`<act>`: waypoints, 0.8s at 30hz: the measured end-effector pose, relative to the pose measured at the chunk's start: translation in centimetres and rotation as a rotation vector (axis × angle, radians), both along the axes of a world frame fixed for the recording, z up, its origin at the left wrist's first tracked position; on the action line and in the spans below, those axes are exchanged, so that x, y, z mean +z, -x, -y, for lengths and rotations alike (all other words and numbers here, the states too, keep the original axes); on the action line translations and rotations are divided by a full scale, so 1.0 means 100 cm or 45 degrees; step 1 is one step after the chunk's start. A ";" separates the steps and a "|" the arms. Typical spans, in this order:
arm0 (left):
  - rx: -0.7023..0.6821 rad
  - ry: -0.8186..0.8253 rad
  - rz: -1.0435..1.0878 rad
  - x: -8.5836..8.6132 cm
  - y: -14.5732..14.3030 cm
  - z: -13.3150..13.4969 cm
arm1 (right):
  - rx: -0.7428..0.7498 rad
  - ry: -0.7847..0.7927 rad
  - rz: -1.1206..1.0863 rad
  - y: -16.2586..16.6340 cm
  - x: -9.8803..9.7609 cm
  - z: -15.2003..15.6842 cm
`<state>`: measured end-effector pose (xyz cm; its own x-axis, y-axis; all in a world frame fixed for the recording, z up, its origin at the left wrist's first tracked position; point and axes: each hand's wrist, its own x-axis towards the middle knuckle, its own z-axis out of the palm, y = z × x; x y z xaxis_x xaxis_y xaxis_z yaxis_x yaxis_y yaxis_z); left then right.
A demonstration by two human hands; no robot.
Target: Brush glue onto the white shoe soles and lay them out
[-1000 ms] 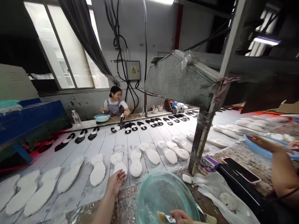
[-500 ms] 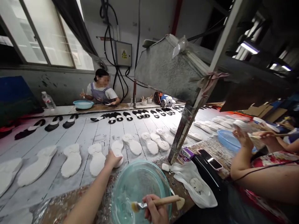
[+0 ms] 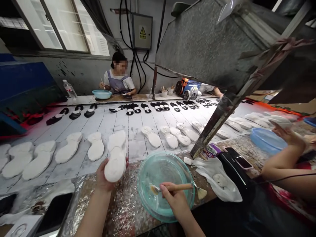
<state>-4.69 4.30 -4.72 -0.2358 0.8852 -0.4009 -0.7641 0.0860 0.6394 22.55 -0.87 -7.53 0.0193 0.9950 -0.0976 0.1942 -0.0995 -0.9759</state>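
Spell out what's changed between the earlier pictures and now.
The left hand, first reaching out and then gripping a white sole on the white surface, has now lifted it toward the person. The right hand still holds the brush over the teal bowl.

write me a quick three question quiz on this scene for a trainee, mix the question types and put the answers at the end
1. What tool does the right hand hold?
2. True or false: the left hand is holding a black shoe.
3. What is directly beneath the right hand?
A) a phone
B) the green basin
C) a water bottle

Key:
1. A brush with a wooden handle.
2. False: it holds a white sole-shaped piece.
3. B
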 end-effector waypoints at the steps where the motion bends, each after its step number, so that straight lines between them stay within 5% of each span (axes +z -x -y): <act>1: -0.006 -0.034 0.044 0.002 0.003 0.013 | 0.019 -0.011 0.063 0.003 0.001 -0.001; 6: -0.137 0.028 0.192 -0.004 0.014 0.044 | 0.053 -0.019 0.364 0.020 -0.001 -0.010; 16: -0.211 -0.099 0.096 0.014 0.033 0.007 | 0.096 0.024 0.538 0.028 -0.008 -0.010; 24: -0.303 0.000 0.134 0.017 0.015 0.013 | 0.066 0.062 0.490 0.029 -0.001 -0.010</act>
<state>-6.19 3.04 -2.99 0.0220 0.9109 -0.4121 -0.7848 0.2711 0.5573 19.64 0.10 -7.60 0.0135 0.9900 -0.1401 0.5514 -0.1243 -0.8249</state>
